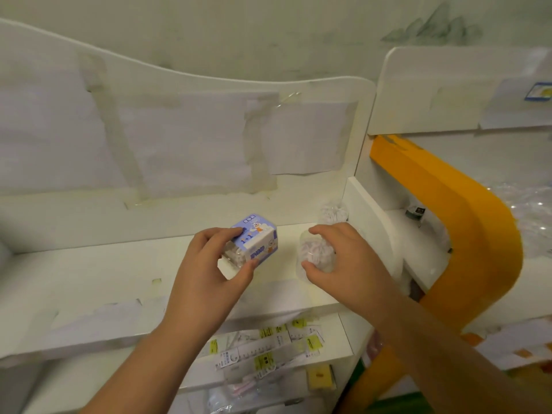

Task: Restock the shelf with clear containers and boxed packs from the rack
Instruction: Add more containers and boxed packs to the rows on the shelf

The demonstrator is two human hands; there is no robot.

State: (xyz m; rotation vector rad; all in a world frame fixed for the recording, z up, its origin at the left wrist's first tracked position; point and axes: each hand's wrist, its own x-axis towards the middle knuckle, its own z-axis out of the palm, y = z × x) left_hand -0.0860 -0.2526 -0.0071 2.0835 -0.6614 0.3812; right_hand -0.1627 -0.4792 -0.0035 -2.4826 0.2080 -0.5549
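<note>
Your left hand [209, 264] fingers pinch the boxed pack [254, 242]; your right hand [337, 255] fingers clasp a clear container [313, 255], both over the shelf [104, 273]. Beyond them, one container [333, 212] stands placed. Restocking appears barely begun.

The white shelf board [119, 273] is smooth and matt. The blue-and-white printed boxed pack [257, 242] is glossy cardboard. The clear container [316, 255] is transparent plastic.

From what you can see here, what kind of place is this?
Probably a small shop's display corner: a white shelf being stocked with a boxed pack and a clear container, with packaged goods on the level below.
</note>
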